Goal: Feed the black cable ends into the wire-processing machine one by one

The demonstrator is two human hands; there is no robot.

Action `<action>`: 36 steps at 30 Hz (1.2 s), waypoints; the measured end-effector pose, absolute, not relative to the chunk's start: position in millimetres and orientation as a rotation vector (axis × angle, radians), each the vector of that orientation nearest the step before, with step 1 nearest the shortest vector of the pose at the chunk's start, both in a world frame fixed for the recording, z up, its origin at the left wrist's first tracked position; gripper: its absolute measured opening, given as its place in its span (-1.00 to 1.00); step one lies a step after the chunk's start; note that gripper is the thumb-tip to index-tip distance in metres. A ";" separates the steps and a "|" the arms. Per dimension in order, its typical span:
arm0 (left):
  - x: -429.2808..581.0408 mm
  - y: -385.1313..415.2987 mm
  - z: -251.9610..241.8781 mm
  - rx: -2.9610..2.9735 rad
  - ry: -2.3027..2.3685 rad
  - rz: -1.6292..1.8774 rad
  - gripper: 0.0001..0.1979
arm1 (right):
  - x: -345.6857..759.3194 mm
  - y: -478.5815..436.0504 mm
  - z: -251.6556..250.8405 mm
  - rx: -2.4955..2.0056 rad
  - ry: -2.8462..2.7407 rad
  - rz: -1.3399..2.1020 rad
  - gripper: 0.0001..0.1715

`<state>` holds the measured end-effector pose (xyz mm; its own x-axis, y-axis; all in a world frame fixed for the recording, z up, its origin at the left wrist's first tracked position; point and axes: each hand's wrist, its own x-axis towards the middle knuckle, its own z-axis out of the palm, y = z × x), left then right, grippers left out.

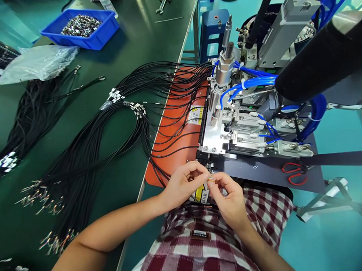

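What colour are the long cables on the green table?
The cables are black, as the head view shows.

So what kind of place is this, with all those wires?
It looks like a factory or workshop that works with cables. There are bundles of black cables on a green table, a metal machine with blue tubes, and a blue bin holding small metal parts.

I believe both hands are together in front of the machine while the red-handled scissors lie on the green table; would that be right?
Not quite: the head view shows the red-handled scissors on the dark plate, not the green table. The left hand and right hand are indeed together in front of the machine.
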<state>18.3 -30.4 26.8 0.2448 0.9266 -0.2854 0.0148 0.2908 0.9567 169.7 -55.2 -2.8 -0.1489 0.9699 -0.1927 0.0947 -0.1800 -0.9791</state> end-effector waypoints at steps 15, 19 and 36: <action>19.9 -29.8 27.9 1.087 1.195 0.815 -0.84 | 180.8 -51.3 0.7 -1.333 -1.344 1.330 -0.92; 21.7 -29.7 28.5 1.076 1.200 0.820 -0.84 | 179.0 -48.7 4.9 -1.335 -1.333 1.318 -0.93; 21.4 -34.3 25.0 0.989 1.171 0.844 -0.78 | 163.7 -50.2 4.2 -1.376 -1.022 1.453 -0.83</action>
<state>21.4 -34.3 25.0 0.1987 0.9200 -0.3378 -0.0292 0.3501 0.9363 163.7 -50.2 4.2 -0.0165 0.9572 -0.2889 -0.0514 -0.2894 -0.9558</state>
